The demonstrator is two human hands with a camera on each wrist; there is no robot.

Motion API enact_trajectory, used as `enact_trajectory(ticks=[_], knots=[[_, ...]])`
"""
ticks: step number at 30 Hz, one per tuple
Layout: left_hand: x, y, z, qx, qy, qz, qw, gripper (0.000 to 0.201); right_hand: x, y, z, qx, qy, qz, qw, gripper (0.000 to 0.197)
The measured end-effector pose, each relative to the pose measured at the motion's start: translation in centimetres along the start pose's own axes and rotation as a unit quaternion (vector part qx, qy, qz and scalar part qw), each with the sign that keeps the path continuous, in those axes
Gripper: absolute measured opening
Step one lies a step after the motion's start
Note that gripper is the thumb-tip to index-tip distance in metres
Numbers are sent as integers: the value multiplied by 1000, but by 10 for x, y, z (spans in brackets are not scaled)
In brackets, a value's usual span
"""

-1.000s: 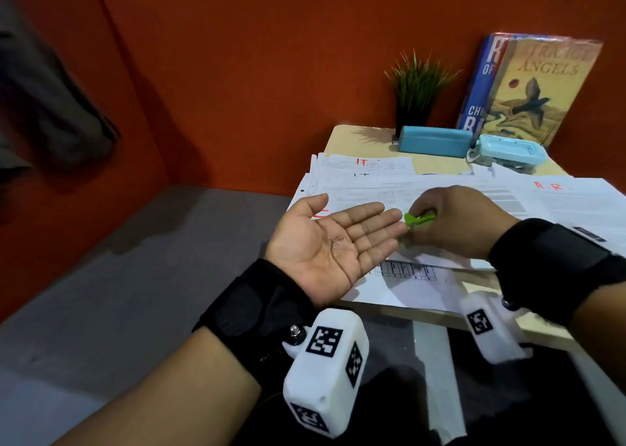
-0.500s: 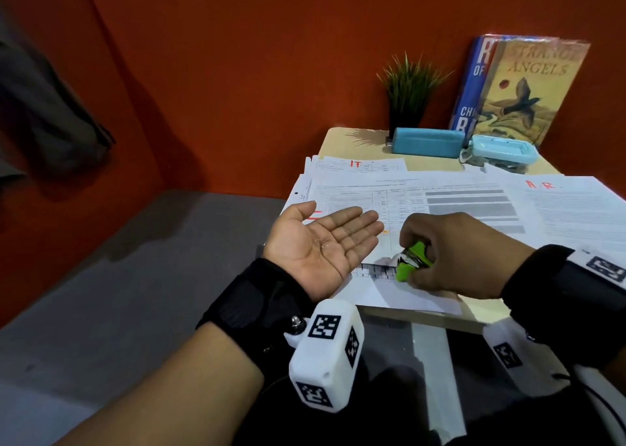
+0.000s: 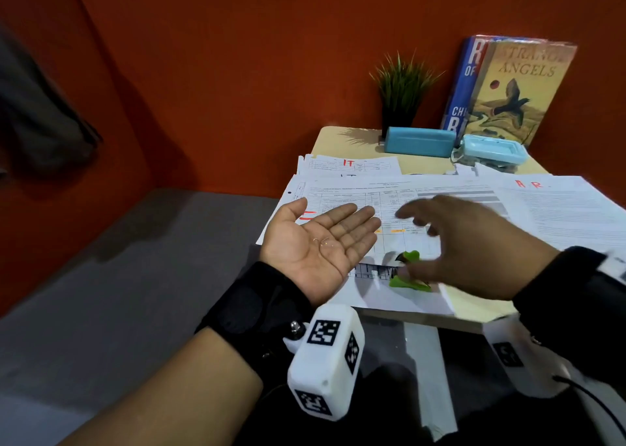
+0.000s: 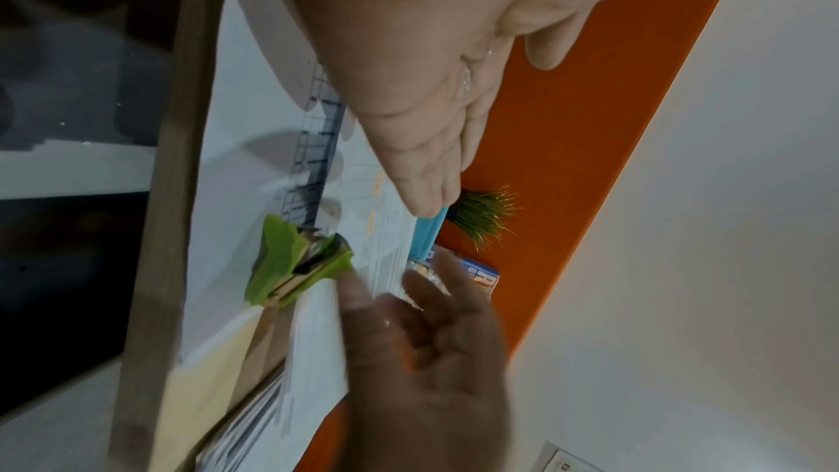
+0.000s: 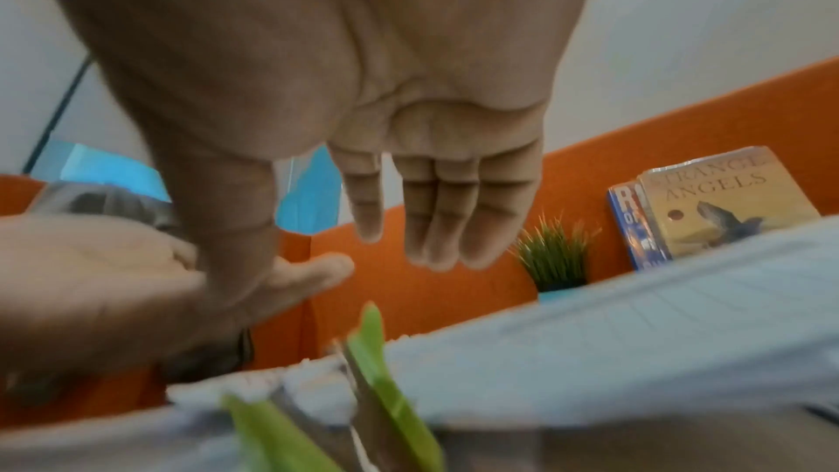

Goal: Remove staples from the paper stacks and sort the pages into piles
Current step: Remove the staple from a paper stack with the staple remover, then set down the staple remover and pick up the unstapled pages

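The tabletop [image 3: 426, 169] carries our paper stacks [image 3: 457, 205], spread wide so that each heap shows its red heading, "IT" at the far left and "A R" to the right; we judge these to be the sorting piles. Behind them, out of the working space, stand two books [image 3: 508, 86], a small potted plant [image 3: 403, 93] and two light blue cases [image 3: 420, 141].

Our left hand [image 3: 321, 242] is held palm up and flat, fingers straight, just off the tabletop's near left corner, serving as a little tray. Our right hand [image 3: 464, 242] hovers blurred above the papers with fingers spread and nothing in them.

The green staple remover [image 3: 408, 273] lies on the near sheet below that hand, apparently parked within easy reach for the next stack.

Smallest of all, pulled staples [image 3: 321, 241] rest loose in the left palm, kept there, we think, so they do not scatter among the pages.
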State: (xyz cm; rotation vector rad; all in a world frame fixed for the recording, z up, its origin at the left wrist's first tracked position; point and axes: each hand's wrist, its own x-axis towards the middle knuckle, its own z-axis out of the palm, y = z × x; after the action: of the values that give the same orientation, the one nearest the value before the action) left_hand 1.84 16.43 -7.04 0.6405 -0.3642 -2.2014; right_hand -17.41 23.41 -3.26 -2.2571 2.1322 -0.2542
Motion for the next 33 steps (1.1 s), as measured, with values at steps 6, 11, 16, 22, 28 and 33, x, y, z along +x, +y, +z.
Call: enact_trajectory(ticks=[6, 11, 16, 22, 28, 33], knots=[[-10, -19, 24, 19, -44, -25, 999, 69, -8, -42, -14, 101, 158, -157, 970, 22], [-16, -32, 39, 19, -51, -21, 998, 69, -3, -45, -20, 54, 40, -149, 987, 31], [-17, -38, 46, 26, -65, -32, 997, 63, -10, -42, -24, 47, 41, -137, 989, 34], [-23, -45, 58, 51, -113, -72, 990, 61, -24, -26, -13, 48, 115, -120, 985, 36], [-15, -57, 65, 113, -114, -88, 983, 80, -48, -17, 0, 60, 207, -83, 973, 17], [-18, -70, 84, 86, -162, -106, 977, 75, -74, 10, -7, 504, 176, 64, 843, 14]])
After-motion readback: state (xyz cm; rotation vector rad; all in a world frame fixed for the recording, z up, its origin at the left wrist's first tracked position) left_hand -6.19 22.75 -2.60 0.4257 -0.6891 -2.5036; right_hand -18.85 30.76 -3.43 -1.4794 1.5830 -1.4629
